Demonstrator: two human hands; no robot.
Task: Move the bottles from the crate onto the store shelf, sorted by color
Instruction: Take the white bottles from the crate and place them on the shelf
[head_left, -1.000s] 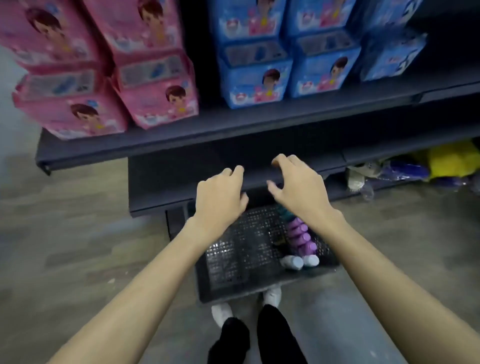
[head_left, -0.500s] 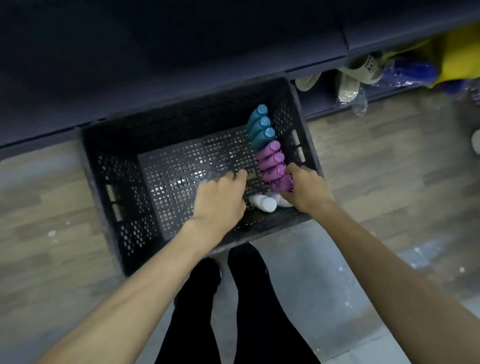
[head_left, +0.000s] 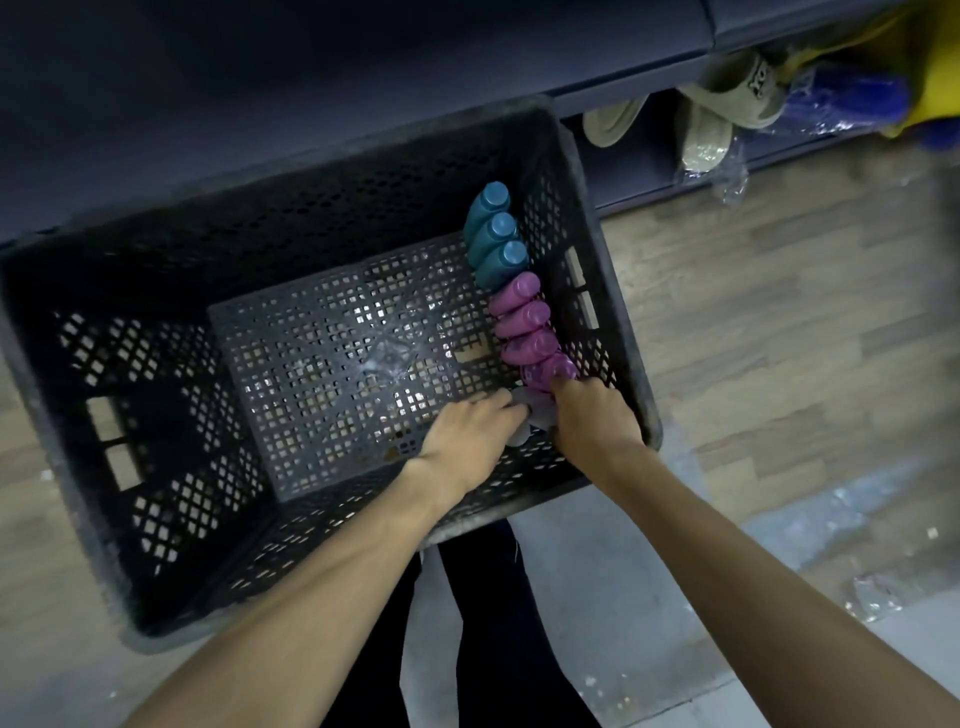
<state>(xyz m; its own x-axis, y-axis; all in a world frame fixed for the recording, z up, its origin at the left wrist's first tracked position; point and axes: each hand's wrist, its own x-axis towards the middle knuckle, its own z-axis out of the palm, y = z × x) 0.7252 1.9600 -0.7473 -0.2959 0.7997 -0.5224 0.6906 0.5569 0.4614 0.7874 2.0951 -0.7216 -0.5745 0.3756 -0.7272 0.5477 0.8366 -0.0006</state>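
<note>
Head cam: both hands, over the shelf edge a sec ago, are now reaching down in the crate (head_left: 332, 525). Right hand (head_left: 592, 421) is curling round the nearest purple bottle (head_left: 550, 371); left hand (head_left: 467, 441) is closing on a white bottle (head_left: 537, 413), exact grip hidden. Teal bottles (head_left: 493, 239) are waiting along the right wall; pickup starting, nothing shelved yet.
</note>
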